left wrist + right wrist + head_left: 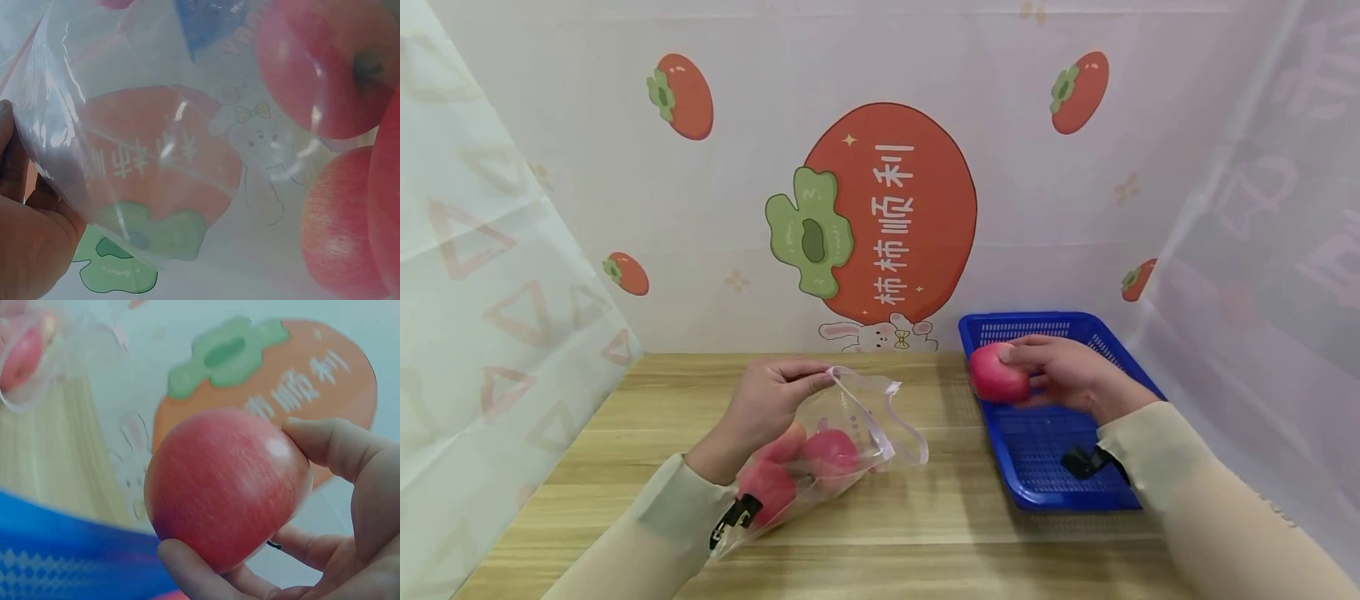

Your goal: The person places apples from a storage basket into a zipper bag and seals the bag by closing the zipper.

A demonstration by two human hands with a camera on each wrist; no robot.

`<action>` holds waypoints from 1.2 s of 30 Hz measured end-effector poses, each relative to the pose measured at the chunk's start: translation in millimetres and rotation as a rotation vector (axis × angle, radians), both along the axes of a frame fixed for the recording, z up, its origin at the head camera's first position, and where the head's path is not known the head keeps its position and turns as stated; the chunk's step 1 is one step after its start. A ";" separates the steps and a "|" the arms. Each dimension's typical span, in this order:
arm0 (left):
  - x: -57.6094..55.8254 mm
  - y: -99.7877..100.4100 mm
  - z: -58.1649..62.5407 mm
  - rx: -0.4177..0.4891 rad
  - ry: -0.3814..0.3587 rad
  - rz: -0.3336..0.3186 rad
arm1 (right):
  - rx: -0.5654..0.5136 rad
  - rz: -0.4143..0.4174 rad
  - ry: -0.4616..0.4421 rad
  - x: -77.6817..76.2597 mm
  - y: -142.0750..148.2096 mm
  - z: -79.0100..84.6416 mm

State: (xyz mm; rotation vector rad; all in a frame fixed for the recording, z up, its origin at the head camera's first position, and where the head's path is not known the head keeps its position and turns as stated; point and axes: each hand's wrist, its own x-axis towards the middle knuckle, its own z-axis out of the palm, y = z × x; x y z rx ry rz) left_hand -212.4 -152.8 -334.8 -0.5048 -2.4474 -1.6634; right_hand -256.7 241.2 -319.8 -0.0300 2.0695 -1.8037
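Note:
A red apple point(997, 372) is gripped between the thumb and fingers of my right hand point(1067, 371), above the basket's left side. In the right wrist view the apple point(225, 487) fills the middle, a dark stem tip showing beneath it. My left hand point(767, 408) pinches the rim of a clear plastic bag point(865, 417) with a pale zip edge. The bag's mouth hangs open toward the right. Several red apples point(830, 454) lie inside it, seen through the film; in the left wrist view they crowd the right side.
A blue plastic basket point(1037, 492) with perforated sides stands at the table's right, under my right hand. The wooden table point(925, 517) runs back to a white cloth backdrop point(1000, 50) printed with persimmons. Cloth sheets also hang at left and right.

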 end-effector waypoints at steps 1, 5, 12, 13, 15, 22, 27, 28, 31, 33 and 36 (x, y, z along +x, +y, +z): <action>0.1 -0.1 -0.1 -0.001 0.000 0.000 | -0.001 0.005 0.003 2.1 -5.4 0.5; 0.8 -0.9 -0.7 0.001 -0.002 -0.003 | -0.012 0.033 0.009 10.3 -28.5 0.8; 1.5 -0.4 -0.1 -0.007 -0.010 0.003 | -0.023 0.120 0.007 28.1 -70.0 0.6; 1.6 -0.1 0.2 -0.009 -0.009 0.003 | -0.022 0.131 0.005 30.3 -75.3 0.3; 1.4 0.4 0.4 -0.011 -0.006 0.006 | -0.019 0.142 0.001 33.7 -85.7 -0.3; -0.1 1.3 -1.1 -0.013 -0.003 0.004 | -0.025 0.156 0.002 39.0 -111.5 -1.6; 0.8 0.8 -0.7 -0.011 -0.004 -0.006 | 0.005 0.171 0.039 40.0 -118.7 0.1; 0.9 0.8 -0.6 -0.008 -0.006 -0.008 | 0.016 0.171 0.053 40.3 -120.1 0.5; 1.4 1.5 0.0 -0.019 -0.011 -0.005 | 0.054 0.171 0.095 41.8 -124.8 1.3; 1.4 2.3 0.1 -0.025 -0.014 -0.005 | 0.084 0.165 0.124 43.4 -128.1 1.8; 1.6 3.1 0.2 -0.036 -0.015 0.002 | 0.099 0.160 0.142 45.4 -132.6 2.1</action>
